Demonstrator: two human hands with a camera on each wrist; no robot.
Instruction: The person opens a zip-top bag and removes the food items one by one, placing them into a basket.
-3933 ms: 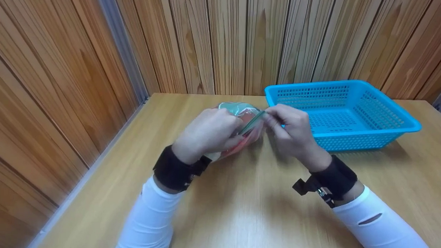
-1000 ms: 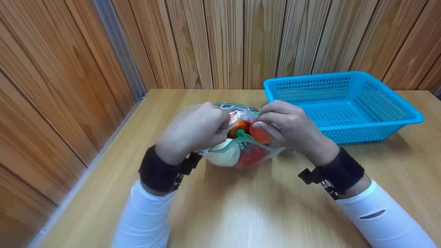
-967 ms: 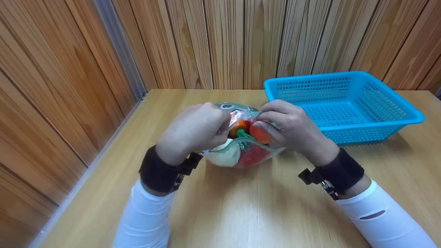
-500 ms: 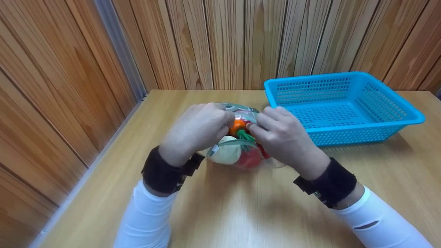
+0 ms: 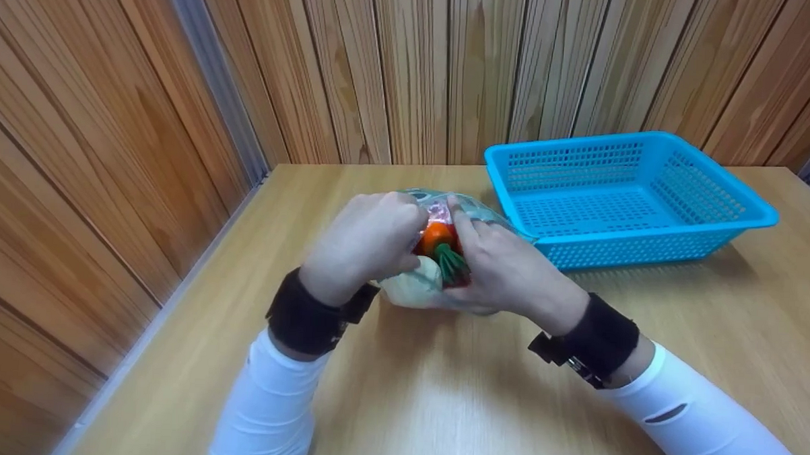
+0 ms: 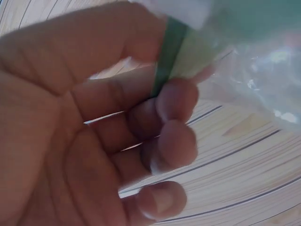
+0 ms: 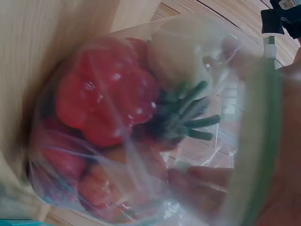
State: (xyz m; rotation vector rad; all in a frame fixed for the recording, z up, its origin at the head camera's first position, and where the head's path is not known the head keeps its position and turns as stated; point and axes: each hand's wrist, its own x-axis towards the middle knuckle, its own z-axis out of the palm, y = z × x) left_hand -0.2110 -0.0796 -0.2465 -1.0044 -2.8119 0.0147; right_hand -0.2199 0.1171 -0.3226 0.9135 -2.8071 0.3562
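A clear zip bag (image 5: pixel 476 206) with a green seal strip stands on the table, its mouth spread. My left hand (image 5: pixel 367 236) pinches the bag's edge; the green strip (image 6: pixel 170 56) shows between thumb and fingers in the left wrist view. My right hand (image 5: pixel 511 265) reaches into the mouth with its index finger and thumb spread apart beside a carrot (image 5: pixel 437 238) with green leaves. A cream round vegetable (image 5: pixel 411 285) lies at the near left of the bag. Through the film, the right wrist view shows a red bell pepper (image 7: pixel 106 92) and orange-red round pieces (image 7: pixel 106 188).
A blue perforated basket (image 5: pixel 654 239) stands at the back right of the wooden table (image 5: pixel 433 397), close to the bag and my right hand. A plank-patterned wall (image 5: pixel 417 73) rises behind, and another (image 5: pixel 77 175) along the left.
My right hand has left the bag's rim and moved left into the mouth, its fingers spreading apart. The mouth is wider and the carrot shows more. My left hand keeps its pinch.
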